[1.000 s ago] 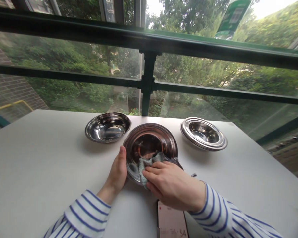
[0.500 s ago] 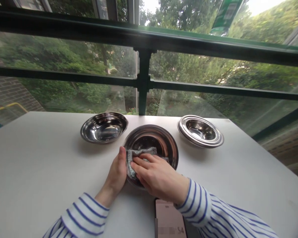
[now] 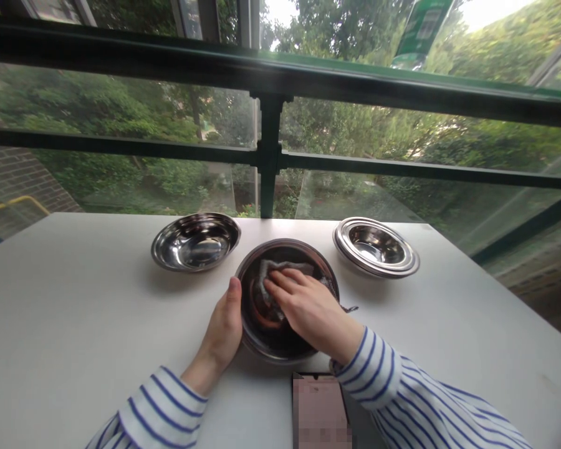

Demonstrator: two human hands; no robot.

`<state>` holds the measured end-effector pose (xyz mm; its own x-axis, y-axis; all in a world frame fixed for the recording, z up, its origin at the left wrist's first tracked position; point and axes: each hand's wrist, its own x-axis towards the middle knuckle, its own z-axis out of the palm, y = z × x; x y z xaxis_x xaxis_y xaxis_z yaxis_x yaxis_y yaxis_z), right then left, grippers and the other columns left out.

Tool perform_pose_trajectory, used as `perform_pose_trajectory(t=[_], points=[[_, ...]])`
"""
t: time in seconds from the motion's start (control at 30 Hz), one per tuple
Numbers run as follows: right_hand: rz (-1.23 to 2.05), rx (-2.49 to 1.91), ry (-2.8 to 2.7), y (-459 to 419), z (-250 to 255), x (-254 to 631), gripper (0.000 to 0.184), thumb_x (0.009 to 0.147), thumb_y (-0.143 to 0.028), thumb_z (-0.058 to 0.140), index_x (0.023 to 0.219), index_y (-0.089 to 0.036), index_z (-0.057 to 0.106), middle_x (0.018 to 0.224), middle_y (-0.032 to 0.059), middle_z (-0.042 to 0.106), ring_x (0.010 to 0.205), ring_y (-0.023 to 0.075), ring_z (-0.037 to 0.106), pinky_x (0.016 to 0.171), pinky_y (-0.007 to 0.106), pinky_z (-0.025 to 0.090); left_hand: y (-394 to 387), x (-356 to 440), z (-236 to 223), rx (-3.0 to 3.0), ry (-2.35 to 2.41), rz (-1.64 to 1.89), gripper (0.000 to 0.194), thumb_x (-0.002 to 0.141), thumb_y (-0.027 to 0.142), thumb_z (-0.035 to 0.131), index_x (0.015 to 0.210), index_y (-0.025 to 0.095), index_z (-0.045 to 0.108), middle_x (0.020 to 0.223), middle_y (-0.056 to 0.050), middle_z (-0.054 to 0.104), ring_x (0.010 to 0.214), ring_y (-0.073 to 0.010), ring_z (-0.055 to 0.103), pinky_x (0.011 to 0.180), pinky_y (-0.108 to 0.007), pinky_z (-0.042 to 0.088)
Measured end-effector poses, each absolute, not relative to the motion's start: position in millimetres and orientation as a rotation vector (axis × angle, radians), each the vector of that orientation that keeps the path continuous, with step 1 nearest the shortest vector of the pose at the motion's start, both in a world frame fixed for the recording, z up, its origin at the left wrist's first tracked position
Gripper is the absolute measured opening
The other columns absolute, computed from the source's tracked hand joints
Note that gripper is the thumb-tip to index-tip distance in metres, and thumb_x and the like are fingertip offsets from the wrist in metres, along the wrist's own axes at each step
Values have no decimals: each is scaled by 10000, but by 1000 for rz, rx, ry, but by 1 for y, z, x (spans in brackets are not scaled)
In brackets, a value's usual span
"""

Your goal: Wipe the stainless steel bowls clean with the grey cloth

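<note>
Cloth [image 3: 275, 279] pressed against steel here, down inside the middle stainless steel bowl [image 3: 262, 327], and that bowl is our landmark, sitting flat on the white table [image 3: 75, 299]. The right hand [image 3: 308, 305] is on top of the cloth, fingers spread and slightly curved, pushing it into the far side of the bowl's interior, with the grey fabric bunched under the fingertips. The left hand [image 3: 222, 324] is on the bowl's near-left side, thumb up at the rim, palm against the outer wall, fingers out of sight, so it has hold of the bowl, though how tightly I can't tell. Both cuffs are blue-and-white striped sleeves [image 3: 161, 418]. Left of the middle bowl, and well apart from it, sits a single shiny steel bowl [image 3: 195, 242]. To its right, a stack of steel bowls [image 3: 375, 247]. Just in front of it lies a flat pink rectangular item [image 3: 318, 411], blurred, so I can't say what it is. Beyond it runs a dark green window railing [image 3: 270, 156].
</note>
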<state>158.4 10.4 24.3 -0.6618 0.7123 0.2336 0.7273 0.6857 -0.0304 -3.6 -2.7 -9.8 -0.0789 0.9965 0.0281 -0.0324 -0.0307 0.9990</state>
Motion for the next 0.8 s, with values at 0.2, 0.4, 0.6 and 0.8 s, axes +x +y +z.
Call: perform_pose_trajectory(t=[0.2, 0.4, 0.6, 0.8], points=[[-29, -1114, -2716, 14, 27, 164, 365, 893, -156, 409, 1247, -145, 498, 1284, 94, 520, 1181, 241, 395, 927, 375, 418, -4, -2, -4, 1179, 1222, 1265, 618, 856, 576, 293, 1175, 134, 585, 1203, -95, 621, 1179, -236, 507, 1007, -338, 373], [212, -885, -2941, -9, 40, 162, 207, 866, -160, 446, 987, -188, 611, 1058, 40, 637, 994, 197, 508, 785, 298, 465, -2, -4, -4, 1191, 1222, 1284, 653, 840, 601, 290, 1136, 115, 611, 1153, -112, 648, 1145, -253, 535, 991, -356, 389], [-15, -1083, -2744, 3, 33, 160, 332, 878, -153, 426, 1196, -156, 522, 1231, 99, 554, 1116, 222, 459, 848, 334, 453, -4, -2, -5, 1202, 1215, 1259, 638, 848, 589, 291, 1163, 129, 600, 1179, -103, 634, 1165, -252, 517, 1007, -357, 373], [-78, -1215, -2594, 12, 24, 151, 374, 871, -128, 417, 1237, -131, 496, 1273, 98, 527, 1147, 251, 421, 898, 377, 434, -6, 0, -2, 1224, 1226, 1255, 615, 852, 571, 308, 1192, 135, 577, 1206, -100, 618, 1176, -250, 507, 1019, -358, 357]])
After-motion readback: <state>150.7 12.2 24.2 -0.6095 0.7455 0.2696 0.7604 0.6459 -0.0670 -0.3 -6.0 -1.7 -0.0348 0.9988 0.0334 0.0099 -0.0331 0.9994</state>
